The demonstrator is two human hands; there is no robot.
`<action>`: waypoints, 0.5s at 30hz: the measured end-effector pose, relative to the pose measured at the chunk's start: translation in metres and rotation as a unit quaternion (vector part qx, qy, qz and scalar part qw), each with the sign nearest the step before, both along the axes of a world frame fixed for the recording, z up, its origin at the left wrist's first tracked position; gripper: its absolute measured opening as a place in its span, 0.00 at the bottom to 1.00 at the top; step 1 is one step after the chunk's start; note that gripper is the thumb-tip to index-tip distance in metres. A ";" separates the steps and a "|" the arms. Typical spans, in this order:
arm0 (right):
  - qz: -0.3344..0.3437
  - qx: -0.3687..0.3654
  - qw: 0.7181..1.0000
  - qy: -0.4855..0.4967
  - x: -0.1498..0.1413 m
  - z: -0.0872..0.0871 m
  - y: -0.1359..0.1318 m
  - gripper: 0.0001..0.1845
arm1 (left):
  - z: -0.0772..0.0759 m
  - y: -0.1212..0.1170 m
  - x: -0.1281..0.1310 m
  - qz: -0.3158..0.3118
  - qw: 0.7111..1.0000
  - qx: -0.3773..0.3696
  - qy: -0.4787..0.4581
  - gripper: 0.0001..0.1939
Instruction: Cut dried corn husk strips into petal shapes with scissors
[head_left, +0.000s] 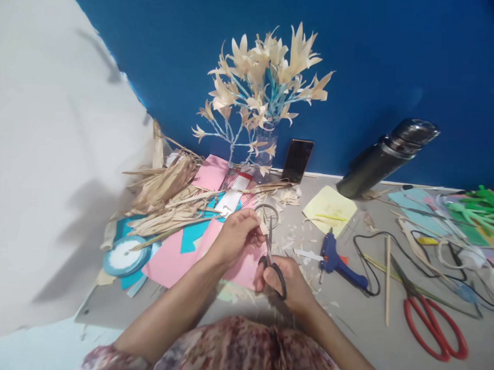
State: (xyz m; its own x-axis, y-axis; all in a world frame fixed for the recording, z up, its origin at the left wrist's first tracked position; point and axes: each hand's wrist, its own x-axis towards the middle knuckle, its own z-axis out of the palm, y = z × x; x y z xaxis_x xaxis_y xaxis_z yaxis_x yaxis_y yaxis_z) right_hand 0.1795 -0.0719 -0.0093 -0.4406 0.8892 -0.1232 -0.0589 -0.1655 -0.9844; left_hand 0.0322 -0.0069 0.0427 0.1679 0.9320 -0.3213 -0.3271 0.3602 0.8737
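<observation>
My right hand (292, 285) grips a small pair of scissors (270, 250) by its dark handles, blades pointing away from me. Close to the blades, my left hand (239, 236) pinches a small pale piece of dried husk (263, 227). The blades appear to be at the husk piece; whether they touch it I cannot tell. Pink paper (174, 258) lies beneath my hands, with pale husk scraps (288, 233) scattered around. Behind them, a ring of dark wire or tape (266, 206) is partly visible.
Husk flowers (272, 71) stand in a clear bottle (265, 147) by the blue wall, beside a phone (297, 161) and a leaning flask (385, 158). Left are dried husks (168, 192) and a ribbon roll (127, 256); right, a glue gun (339, 262) and red-handled scissors (433, 324).
</observation>
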 end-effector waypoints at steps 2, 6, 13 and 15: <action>0.002 -0.009 1.000 -0.004 0.000 0.002 0.002 0.34 | -0.003 0.001 -0.001 0.009 1.000 0.015 0.016 0.06; 0.000 -0.036 0.999 -0.002 -0.002 0.001 0.004 0.33 | -0.007 0.005 -0.003 0.005 0.999 0.028 0.026 0.06; -0.012 -0.071 0.997 0.006 -0.003 -0.007 0.003 0.29 | -0.014 0.008 -0.004 0.001 1.000 0.028 0.011 0.07; -0.013 -0.077 0.997 0.006 -0.003 -0.010 0.003 0.28 | -0.015 0.009 -0.004 0.004 1.000 0.028 0.010 0.07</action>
